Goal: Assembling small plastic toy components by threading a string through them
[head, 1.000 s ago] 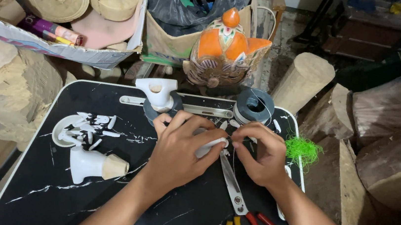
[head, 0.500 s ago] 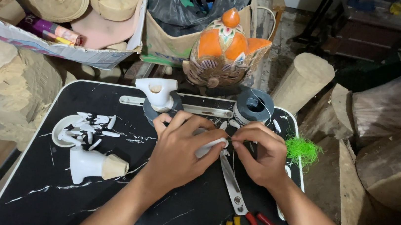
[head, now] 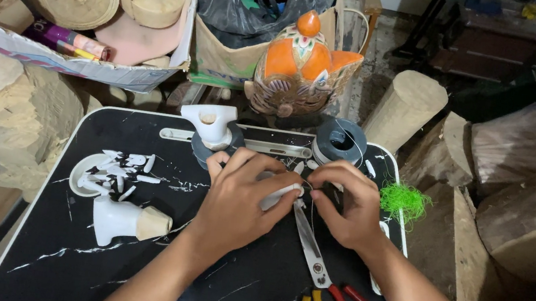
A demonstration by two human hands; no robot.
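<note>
Nearest the camera, long-bladed shears point(head: 310, 251) with red and yellow handles lie on the black marbled desk point(head: 59, 241), blades pointing toward the hands. Just above, the left hand point(head: 240, 197) pinches a small white sliver point(head: 280, 195) in its grip, while the right hand point(head: 348, 205) meets it fingertip to fingertip, its grip closed on a thin thread that is hard to make out. To the left sit a white carved piece point(head: 121, 220) and a plate of white chips point(head: 110, 170). A green tuft point(head: 403, 200) lies at the right edge. Beyond stand a dark spool point(head: 341, 140) and an orange carved figure point(head: 302, 64).
</note>
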